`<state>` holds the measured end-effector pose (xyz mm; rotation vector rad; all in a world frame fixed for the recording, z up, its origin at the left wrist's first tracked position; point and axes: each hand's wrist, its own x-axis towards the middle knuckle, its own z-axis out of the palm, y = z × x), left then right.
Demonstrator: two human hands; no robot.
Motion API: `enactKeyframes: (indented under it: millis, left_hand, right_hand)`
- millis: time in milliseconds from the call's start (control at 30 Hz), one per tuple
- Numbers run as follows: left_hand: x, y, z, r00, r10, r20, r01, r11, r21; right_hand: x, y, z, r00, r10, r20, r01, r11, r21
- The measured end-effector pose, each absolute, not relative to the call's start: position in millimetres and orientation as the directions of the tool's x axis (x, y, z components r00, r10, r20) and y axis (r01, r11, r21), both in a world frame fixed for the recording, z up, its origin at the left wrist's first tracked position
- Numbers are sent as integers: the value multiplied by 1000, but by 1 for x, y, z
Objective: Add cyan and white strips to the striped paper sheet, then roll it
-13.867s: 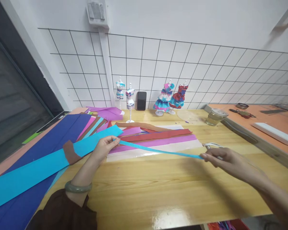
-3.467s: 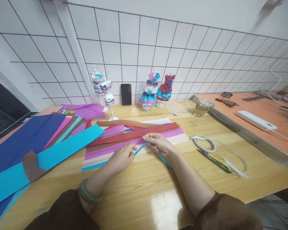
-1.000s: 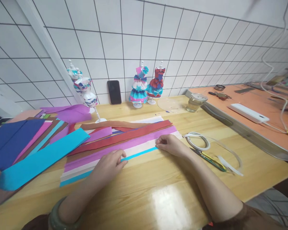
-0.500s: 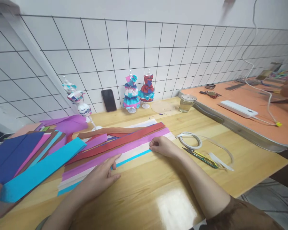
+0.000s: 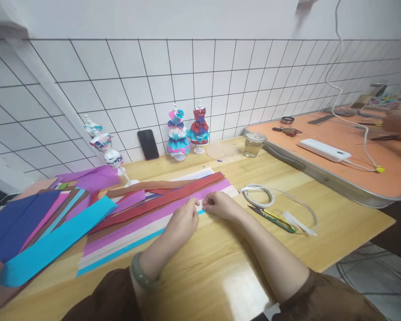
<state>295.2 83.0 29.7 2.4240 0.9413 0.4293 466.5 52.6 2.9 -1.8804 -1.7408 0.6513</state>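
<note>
Side by side, my left hand [image 5: 183, 220] and my right hand [image 5: 218, 205] are both closed, fingertips pinched and almost meeting. They rest over a layered stack of crepe paper strips, at the white strip [image 5: 120, 237] and the blue strip [image 5: 137, 241] along its near edge. What the fingertips hold is hidden. Beyond them lie a purple strip [image 5: 127, 225] and a red strip [image 5: 173, 190]. Right of my right hand are a roll of white tape [image 5: 259, 196] and thread snips [image 5: 272, 219].
Paper sheets, including a wide blue strip [image 5: 60, 240], spread at left. Small dressed mannequins [image 5: 178, 136], a phone [image 5: 148, 145] and a lidded cup [image 5: 254, 146] stand along the back. An orange-topped table [image 5: 327, 174] holds a white power strip [image 5: 324, 150]; another person's hand [image 5: 399, 122] is there.
My left hand has moved right along the strips to meet my right hand, and its spread fingers have closed. My right hand stays pinched at the strips. The camera view has shifted slightly.
</note>
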Motion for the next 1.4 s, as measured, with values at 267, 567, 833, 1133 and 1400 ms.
enactKeyframes:
  millis: [267, 567, 833, 1133, 1400]
  left_hand:
    - [320, 101, 0, 645, 757, 103, 473, -502, 725]
    - [321, 103, -2, 644, 762, 65, 524, -502, 688]
    - [323, 98, 6, 619, 783, 59, 608, -525, 596]
    - [325, 94, 10, 594, 803, 44, 651, -512, 560]
    - [324, 93, 12, 599, 800, 26, 658, -510, 554]
  right_hand:
    - [462, 49, 9, 97, 995, 5, 820, -77, -567]
    - [454, 43, 19, 74, 997, 30, 879, -51, -474]
    - [460, 44, 20, -10, 998, 63, 877, 39, -480]
    - [472, 47, 21, -32, 999, 23, 727, 39, -686]
    - [488, 53, 14, 18, 980, -198, 286, -195, -938]
